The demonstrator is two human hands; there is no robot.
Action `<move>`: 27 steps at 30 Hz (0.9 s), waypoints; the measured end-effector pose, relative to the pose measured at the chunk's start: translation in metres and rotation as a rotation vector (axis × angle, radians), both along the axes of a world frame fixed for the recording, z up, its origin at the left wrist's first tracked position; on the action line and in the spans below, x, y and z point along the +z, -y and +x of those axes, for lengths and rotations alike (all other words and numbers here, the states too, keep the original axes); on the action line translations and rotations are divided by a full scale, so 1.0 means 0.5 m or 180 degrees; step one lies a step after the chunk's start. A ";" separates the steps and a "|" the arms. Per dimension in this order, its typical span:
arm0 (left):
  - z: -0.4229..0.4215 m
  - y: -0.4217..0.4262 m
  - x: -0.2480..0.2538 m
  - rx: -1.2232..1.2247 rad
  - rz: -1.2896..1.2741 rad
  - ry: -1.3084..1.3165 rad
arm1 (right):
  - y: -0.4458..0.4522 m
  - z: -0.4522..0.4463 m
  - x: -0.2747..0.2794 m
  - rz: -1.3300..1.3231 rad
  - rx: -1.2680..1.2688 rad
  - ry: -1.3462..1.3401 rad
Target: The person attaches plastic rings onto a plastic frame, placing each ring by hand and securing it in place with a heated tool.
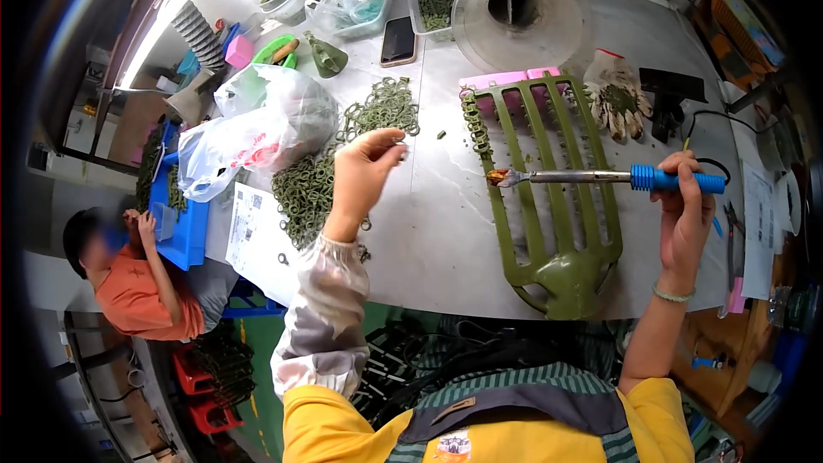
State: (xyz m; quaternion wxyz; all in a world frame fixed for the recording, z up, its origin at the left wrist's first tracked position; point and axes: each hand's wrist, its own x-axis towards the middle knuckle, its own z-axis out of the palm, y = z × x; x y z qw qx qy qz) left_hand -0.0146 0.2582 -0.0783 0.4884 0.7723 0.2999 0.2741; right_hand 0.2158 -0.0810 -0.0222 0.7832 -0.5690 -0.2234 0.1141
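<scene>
My right hand [686,197] is wrapped round the blue handle of a soldering iron [583,177]. The iron points left, its dark tip over the left bars of a green wax frame [561,231]. Small ring pieces [477,129] line the frame's upper left bar. Over the table, left of the frame, my left hand [364,173] has thumb and forefinger close together in a pinch; whatever may be between them is too small to make out. Beside and behind that hand lies a pile of small green rings [309,193].
Behind are a phone [399,41], a round clear-rimmed funnel [523,17], and a tub of green pieces [435,10]. Gloves [615,94] and a black stand [669,99] lie back right. Plastic bags [266,124] are left. A person in orange [141,291] sits at far left.
</scene>
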 end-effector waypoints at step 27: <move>0.104 0.049 0.039 -0.0239 0.1233 -0.0019 | 0.006 0.010 -0.008 0.0070 0.0127 -0.0046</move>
